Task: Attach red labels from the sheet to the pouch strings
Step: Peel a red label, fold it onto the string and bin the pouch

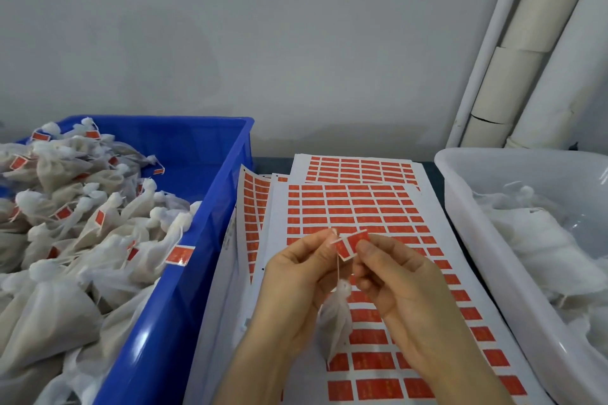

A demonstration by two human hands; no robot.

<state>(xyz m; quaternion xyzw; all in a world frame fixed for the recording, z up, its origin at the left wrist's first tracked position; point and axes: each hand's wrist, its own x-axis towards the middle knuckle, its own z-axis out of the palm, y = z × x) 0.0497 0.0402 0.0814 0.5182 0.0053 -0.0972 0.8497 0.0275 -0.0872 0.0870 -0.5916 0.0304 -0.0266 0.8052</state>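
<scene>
Head view: both hands meet above the label sheet [378, 207]; left hand [297, 276] pinches the string [338, 268], right hand [394, 279] pinches a red label [349, 245], pouch [336, 322] dangling between.

This looks like a small packing workshop. A blue plastic crate [197, 240] brims with labelled white pouches [82, 223], a white tub [477, 223] holds unlabelled ones, and stacked sheets of red labels [355, 207] cover the table between them, against a bare grey wall [263, 43] with exposed pipes [526, 43].
</scene>
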